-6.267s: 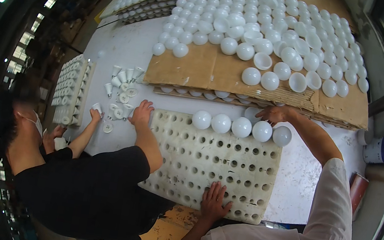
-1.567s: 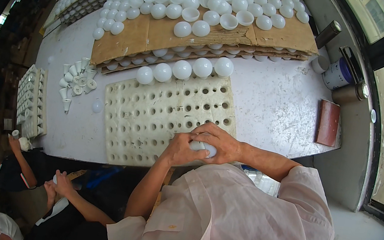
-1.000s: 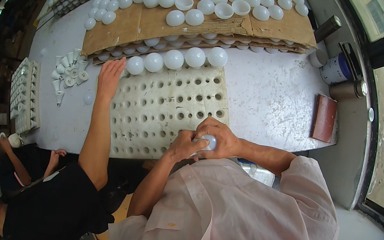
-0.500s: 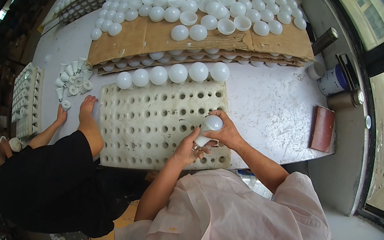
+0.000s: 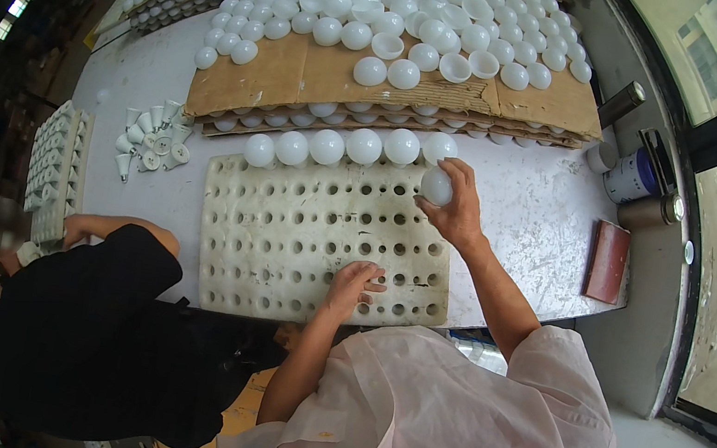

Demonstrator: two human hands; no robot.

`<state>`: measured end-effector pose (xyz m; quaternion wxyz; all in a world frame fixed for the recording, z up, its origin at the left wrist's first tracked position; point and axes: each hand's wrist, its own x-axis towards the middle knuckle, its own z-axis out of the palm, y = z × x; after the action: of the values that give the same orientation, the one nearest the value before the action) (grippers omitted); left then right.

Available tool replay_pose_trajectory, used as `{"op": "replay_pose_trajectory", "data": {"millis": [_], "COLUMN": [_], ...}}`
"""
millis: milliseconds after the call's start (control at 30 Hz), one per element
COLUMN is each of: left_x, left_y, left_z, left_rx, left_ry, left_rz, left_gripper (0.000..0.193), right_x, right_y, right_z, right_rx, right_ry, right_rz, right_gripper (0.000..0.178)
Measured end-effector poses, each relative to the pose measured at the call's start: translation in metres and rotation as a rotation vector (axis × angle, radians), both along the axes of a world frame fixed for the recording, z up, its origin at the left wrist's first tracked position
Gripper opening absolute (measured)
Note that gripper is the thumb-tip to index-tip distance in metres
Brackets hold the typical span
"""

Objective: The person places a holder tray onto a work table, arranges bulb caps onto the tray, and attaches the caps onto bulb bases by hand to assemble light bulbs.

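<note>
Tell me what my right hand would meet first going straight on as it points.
Likely the row of glossy white globe bulbs along the far edge of the off-white, perforated foam-like board, near the row's right end. The right hand, holding another white globe bulb, points forward and left; depth is unclear.

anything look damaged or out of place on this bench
Two things stand out on the cardboard: its front edge looks torn, with ridges showing, and a few white domes lie open side up while most sit round side up. The row of bulbs along the far edge of the pale tray looks orderly.
</note>
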<state>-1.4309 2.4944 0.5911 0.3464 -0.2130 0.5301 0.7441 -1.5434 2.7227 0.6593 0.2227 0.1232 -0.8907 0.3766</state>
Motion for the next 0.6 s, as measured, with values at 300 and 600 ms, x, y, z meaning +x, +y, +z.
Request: {"op": "replay_pose_trajectory", "data": {"millis": [300, 600], "left_x": [0.005, -0.038], "left_y": [-0.018, -0.093], "left_z": [-0.007, 0.031], "left_rx": [-0.075, -0.225], "left_ry": [0.002, 0.357], "left_rz": [0.06, 0.328], "left_gripper": [0.032, 0.025], "right_x": [-0.01, -0.119], "right_y": [0.016, 0.055], "right_z": [-0.053, 0.017], "right_rx": [0.065, 0.411], "right_ry": [-0.194, 0.1], "right_rz": [0.002, -0.253], "right_gripper": [0.075, 0.047]}}
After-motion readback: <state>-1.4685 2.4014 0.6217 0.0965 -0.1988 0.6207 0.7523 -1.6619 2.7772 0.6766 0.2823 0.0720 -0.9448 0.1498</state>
